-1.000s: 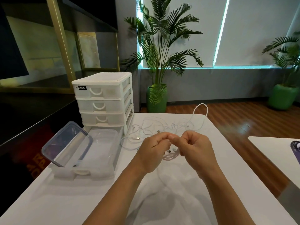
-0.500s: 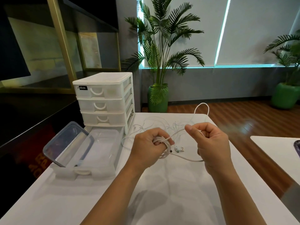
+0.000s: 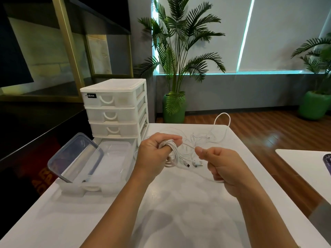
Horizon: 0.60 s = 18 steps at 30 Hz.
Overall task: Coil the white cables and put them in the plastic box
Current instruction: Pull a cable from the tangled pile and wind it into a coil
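My left hand (image 3: 155,154) grips a coil of white cable (image 3: 172,154) above the white table (image 3: 179,208); its loops hang below my fingers. My right hand (image 3: 222,167) pinches the free strand of the same cable, which runs taut from the coil to my thumb and fingers. Several plug ends (image 3: 196,163) dangle between my hands. A tangle of loose white cables (image 3: 206,136) lies on the table beyond them, one loop arching over the far edge. The clear plastic box (image 3: 111,154) stands open to the left, its lid (image 3: 75,156) leaning beside it.
A white three-drawer unit (image 3: 114,108) stands behind the box. The box sits in a pulled-out bottom drawer (image 3: 86,188). Another white table (image 3: 304,167) is at the right. Potted palms (image 3: 175,68) stand on the wooden floor beyond.
My hands were together, then drew apart. The left hand now holds more loops and has lifted slightly; the right hand has dropped lower and to the right, pulling the strand taut.
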Tool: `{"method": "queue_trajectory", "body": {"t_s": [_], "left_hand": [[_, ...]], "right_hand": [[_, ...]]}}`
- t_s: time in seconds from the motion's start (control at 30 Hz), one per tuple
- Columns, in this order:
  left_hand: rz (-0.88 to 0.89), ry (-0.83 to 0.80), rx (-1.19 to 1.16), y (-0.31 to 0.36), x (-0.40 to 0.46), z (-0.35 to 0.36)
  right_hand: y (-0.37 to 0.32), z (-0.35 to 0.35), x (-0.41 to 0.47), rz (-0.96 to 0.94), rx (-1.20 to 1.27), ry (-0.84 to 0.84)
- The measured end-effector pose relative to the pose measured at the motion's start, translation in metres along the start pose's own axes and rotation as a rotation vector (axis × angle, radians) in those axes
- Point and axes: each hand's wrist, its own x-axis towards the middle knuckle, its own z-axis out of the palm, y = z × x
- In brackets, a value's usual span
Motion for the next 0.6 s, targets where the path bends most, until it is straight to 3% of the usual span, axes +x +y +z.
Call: {"method": "queue_trajectory", "body": {"t_s": [0.1,0.23,0.47,0.6], "left_hand": [[0.077,0.081,0.23,-0.003,0.001,-0.006],[0.014,0.141,0.251,-0.001,0.002,-0.009],[-0.124,0.151,0.068,-0.002,0.005,-0.007],[-0.135,0.14,0.148,-0.004,0.001,0.004]], "right_hand": [[-0.001,-0.004,-0.001,0.111,0.138,-0.106],[0.002,-0.002,0.004,0.114,0.303,-0.051],[0.01,0.009,0.009,-0.03,-0.055,0.114],[0.011,0.022,0.003,-0.323,-0.387,0.214]]}}
